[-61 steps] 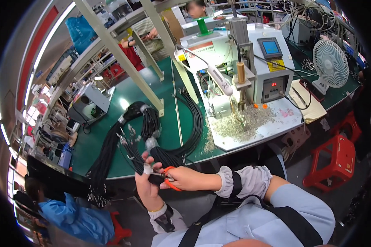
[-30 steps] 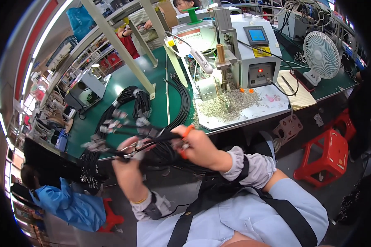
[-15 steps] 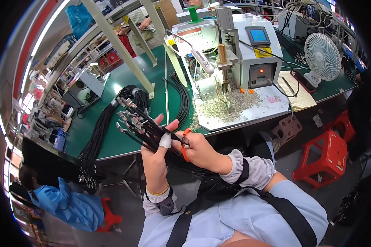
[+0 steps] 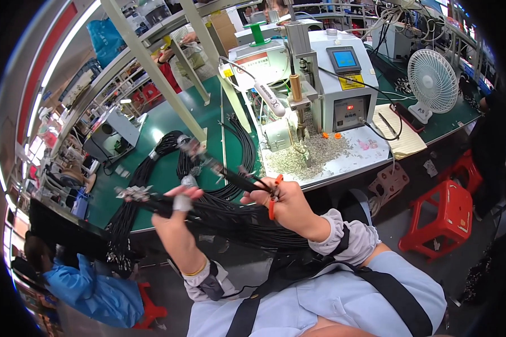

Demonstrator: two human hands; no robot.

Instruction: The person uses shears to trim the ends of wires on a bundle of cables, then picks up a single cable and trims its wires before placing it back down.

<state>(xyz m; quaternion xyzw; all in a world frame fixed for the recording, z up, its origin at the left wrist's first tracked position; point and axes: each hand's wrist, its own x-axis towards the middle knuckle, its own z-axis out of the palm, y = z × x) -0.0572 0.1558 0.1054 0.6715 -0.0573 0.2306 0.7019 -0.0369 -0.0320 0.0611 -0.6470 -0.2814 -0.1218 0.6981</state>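
My left hand (image 4: 175,229), white tape around one digit, is closed around a bundle of black cables (image 4: 158,203). Their metal connector ends (image 4: 132,194) stick out to the left, smeared by motion. My right hand (image 4: 296,209) holds a small cutting tool with orange handles (image 4: 272,210), its blades mostly hidden. Between that hand's thumb and fingers runs a smaller bunch of black cables (image 4: 240,181), metal ends up and to the left. The long cable lengths (image 4: 236,224) hang below and between both hands, in front of the bench edge.
A bench machine (image 4: 343,78) with a small screen stands on the green table (image 4: 152,123), metal scraps (image 4: 298,157) on its white plate. More coiled black cables (image 4: 146,168) lie at left. A white fan (image 4: 432,81), notepad (image 4: 402,140) and red stool (image 4: 441,216) are at right; a person in blue (image 4: 93,286) sits lower left.
My hands, together half a second ago, have moved apart. The left went left with most of the cables; the right moved slightly right, keeping the orange-handled tool and a smaller bunch.
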